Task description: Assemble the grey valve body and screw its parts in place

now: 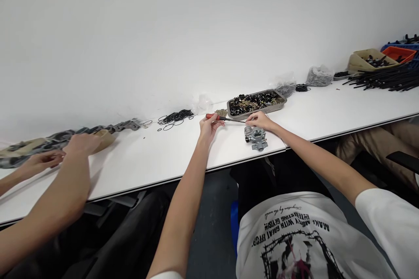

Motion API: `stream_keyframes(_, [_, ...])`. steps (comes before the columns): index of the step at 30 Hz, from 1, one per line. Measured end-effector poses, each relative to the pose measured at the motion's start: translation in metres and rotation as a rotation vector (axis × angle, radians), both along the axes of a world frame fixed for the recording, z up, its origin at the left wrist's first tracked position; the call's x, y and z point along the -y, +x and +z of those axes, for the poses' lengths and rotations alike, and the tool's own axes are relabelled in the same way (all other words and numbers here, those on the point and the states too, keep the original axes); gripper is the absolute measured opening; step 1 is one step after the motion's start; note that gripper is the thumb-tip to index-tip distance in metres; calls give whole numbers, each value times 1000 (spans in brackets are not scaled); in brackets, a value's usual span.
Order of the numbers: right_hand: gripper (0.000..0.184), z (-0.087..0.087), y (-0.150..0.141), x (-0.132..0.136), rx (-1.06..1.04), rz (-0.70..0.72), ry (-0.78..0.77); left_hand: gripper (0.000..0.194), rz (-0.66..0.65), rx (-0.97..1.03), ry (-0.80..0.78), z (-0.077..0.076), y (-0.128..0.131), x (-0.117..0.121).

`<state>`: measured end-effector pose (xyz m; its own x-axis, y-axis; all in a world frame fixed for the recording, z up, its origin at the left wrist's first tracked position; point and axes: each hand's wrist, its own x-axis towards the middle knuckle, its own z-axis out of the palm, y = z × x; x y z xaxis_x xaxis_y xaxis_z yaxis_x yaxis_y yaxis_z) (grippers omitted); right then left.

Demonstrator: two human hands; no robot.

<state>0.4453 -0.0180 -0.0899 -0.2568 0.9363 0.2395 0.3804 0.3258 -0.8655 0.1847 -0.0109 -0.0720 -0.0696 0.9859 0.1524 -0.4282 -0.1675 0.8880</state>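
Note:
My left hand (pixel 209 125) is closed round the red handle of a screwdriver (pixel 212 116), whose dark shaft points right. Close to the shaft's tip, the fingers of my right hand (pixel 259 120) are pinched together; whatever is between them is too small to make out. Just below that hand a grey metal carburetor (pixel 257 138) rests on the white table near its front edge. Behind both hands stands a metal tray (pixel 252 114) of black and brass-coloured small parts. A small pile of brass-coloured screws (pixel 221 112) lies beside the tray's left end.
Black rubber rings (pixel 176 117) lie left of my hands. A co-worker's hands (pixel 80 144) work at the far left, beside a row of grey parts (pixel 126 126). To the right are plastic bags (pixel 319 76), black rods (pixel 386 79), a beige bin (pixel 355 62) and an orange bin (pixel 400 54).

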Motion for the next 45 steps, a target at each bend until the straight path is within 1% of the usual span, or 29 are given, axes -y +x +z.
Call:
stream_keyframes(4, [13, -2, 0, -2, -14, 2, -24, 21, -2, 0, 3, 0, 1, 0])
stream_keyframes(8, [18, -3, 1, -1, -17, -18, -14, 24, 7, 28, 25, 1, 1, 2])
stream_keyframes(12, [26, 2, 5, 3, 77, 10, -21, 22, 5, 56, 50, 1, -2, 2])
stream_keyframes(15, [23, 4, 6, 5, 101, 35, -31, 22, 4, 60, 62, 2, -4, 2])
stream_keyframes(19, [15, 5, 4, 6, 54, -7, -33, 23, 10, 50, 54, 4, -6, 2])
stream_keyframes(21, [22, 11, 5, 9, 6, 0, -62, 22, 15, 39, 35, 4, -7, 2])
stream_keyframes(23, [36, 23, 11, 17, -51, 70, -107, 21, 26, 41, 23, 4, -8, 2])
stream_keyframes(25, [48, 38, 20, 33, -43, 206, -118, 20, 42, 62, 11, 3, -11, 0])
stream_keyframes(27, [61, 53, 28, 55, 84, 376, -70, 21, 60, 94, 2, 2, -13, -3])
stream_keyframes(28, [71, 58, 30, 66, 176, 443, -35, 21, 67, 107, 1, 1, -13, -5])
stream_keyframes(29, [79, 62, 30, 77, 260, 477, 4, 21, 71, 114, 2, 1, -14, -6])
stream_keyframes(30, [84, 64, 29, 87, 329, 476, 40, 21, 70, 115, 5, 0, -14, -7])
stream_keyframes(31, [83, 64, 27, 95, 377, 448, 68, 21, 64, 111, 10, 0, -14, -7])
stream_keyframes(33, [75, 63, 22, 103, 416, 359, 99, 20, 38, 91, 23, 0, -12, -7])
stream_keyframes(36, [63, 62, 23, 104, 417, 272, 109, 23, -13, 54, 32, 0, -9, -3])
stream_keyframes(38, [62, 64, 32, 101, 417, 241, 126, 24, -50, 30, 28, 0, -7, -1])
stream_keyframes(42, [63, 69, 61, 99, 441, 177, 164, 20, -158, -24, 21, 0, -4, 1])
stream_keyframes(45, [65, 71, 80, 100, 488, 141, 150, 18, -234, -64, 14, 1, -2, 1])
